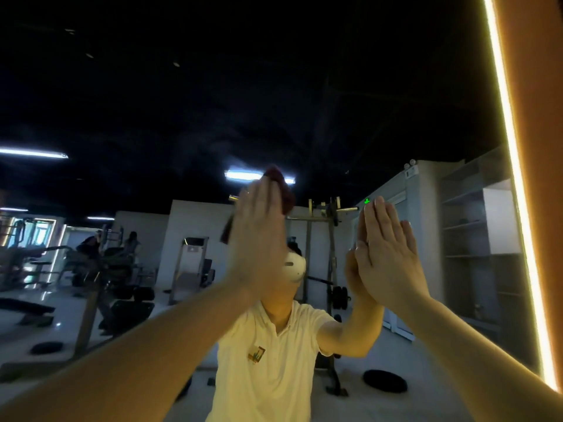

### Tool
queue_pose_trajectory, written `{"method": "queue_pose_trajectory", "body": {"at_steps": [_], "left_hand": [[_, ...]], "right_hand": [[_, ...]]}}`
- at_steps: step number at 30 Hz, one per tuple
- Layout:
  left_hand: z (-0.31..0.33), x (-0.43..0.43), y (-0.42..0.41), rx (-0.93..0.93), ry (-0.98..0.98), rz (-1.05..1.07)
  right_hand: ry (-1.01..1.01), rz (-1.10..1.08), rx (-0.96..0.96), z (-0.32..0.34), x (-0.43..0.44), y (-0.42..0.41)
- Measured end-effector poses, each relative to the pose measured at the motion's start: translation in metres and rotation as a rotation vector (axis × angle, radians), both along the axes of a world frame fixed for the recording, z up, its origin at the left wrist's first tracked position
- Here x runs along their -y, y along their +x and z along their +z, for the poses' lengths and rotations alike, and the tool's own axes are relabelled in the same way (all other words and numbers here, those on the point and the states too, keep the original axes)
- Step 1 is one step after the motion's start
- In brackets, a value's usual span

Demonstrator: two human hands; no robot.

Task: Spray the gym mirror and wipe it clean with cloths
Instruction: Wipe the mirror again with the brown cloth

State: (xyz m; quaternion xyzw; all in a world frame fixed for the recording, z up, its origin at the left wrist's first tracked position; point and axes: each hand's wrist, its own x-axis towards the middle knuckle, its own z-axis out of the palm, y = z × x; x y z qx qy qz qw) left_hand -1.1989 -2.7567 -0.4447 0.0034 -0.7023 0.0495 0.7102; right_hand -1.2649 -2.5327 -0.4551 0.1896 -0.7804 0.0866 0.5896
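Mirror [335, 102], cloth [286, 194] under left hand [259, 239], lit edge [518, 184]

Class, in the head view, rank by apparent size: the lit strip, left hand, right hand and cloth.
1. lit strip
2. left hand and right hand: about alike, so unranked
3. cloth: smallest as seen, mostly hidden behind the left hand
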Motion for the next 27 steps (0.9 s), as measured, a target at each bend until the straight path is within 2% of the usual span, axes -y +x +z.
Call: {"method": "queue_pose_trajectory", "body": {"at_steps": [3, 5, 8, 10, 12, 15, 17, 20, 27], "left_hand": [[-0.042, -0.046, -0.011, 0.145, -0.343, 0.012], [-0.053, -0.048, -0.011, 0.218, -0.48, 0.021], [-0.037, -0.014, 0.004, 0.279, -0.639, 0.182], [-0.022, 0.02, 0.017, 0.235, -0.536, 0.221], [-0.013, 0.059, 0.035, 0.183, -0.275, 0.2], [-0.025, 0.118, 0.053, 0.135, 0.053, 0.174], [-0.04, 0.127, 0.05, 0.132, 0.155, 0.123], [-0.061, 0.089, 0.034, 0.093, 0.181, 0.035], [-0.109, -0.049, -0.009, 0.207, -0.151, -0.069]], "right_hand": [[0.003, 0.007, 0.096, 0.004, -0.001, 0.015], [0.025, 0.018, 0.143, 0.006, -0.006, 0.025], [0.086, -0.003, 0.173, 0.004, -0.015, 0.032], [0.095, -0.001, 0.185, -0.002, -0.014, 0.032], [0.081, 0.006, 0.192, -0.013, -0.008, 0.035], [0.028, 0.046, 0.212, -0.039, 0.004, 0.044], [0.01, 0.079, 0.201, -0.061, 0.009, 0.049], [0.009, 0.101, 0.193, -0.09, 0.005, 0.052], [0.025, 0.19, 0.243, -0.136, -0.023, 0.05]]}}
